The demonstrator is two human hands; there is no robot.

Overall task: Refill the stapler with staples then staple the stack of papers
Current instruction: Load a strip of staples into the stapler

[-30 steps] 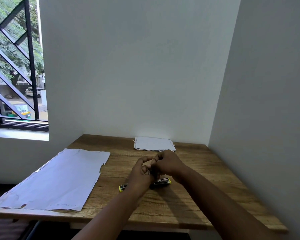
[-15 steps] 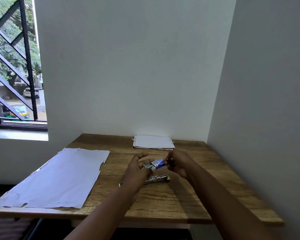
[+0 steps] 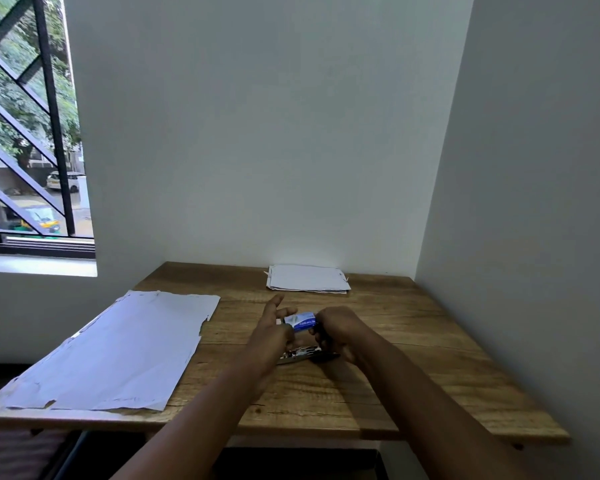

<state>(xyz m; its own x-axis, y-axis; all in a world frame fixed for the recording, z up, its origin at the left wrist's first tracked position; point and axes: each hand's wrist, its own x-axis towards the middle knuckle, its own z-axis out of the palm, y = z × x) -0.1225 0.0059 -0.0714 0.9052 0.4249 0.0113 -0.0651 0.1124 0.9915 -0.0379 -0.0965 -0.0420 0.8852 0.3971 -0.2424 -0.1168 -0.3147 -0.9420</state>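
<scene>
- A second ago my hands were bunched together; now my left hand (image 3: 274,332) and right hand (image 3: 333,325) pinch the blue staple box (image 3: 300,321) between them.
- The stapler (image 3: 305,355) lies open on the table (image 3: 413,375) underneath, not yet loaded, I judge.
- The stack of papers (image 3: 307,278) waits by the wall.

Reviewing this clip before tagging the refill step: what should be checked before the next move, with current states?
1. Staple box in hand: ok, held between left hand and right hand.
2. Box open, staples out: cannot tell.
3. Stapler within reach: ok, on the table below the hands.
4. Stapler opened for loading: cannot tell, partly hidden.
5. Stack of papers ready: ok, by the back wall.
</scene>
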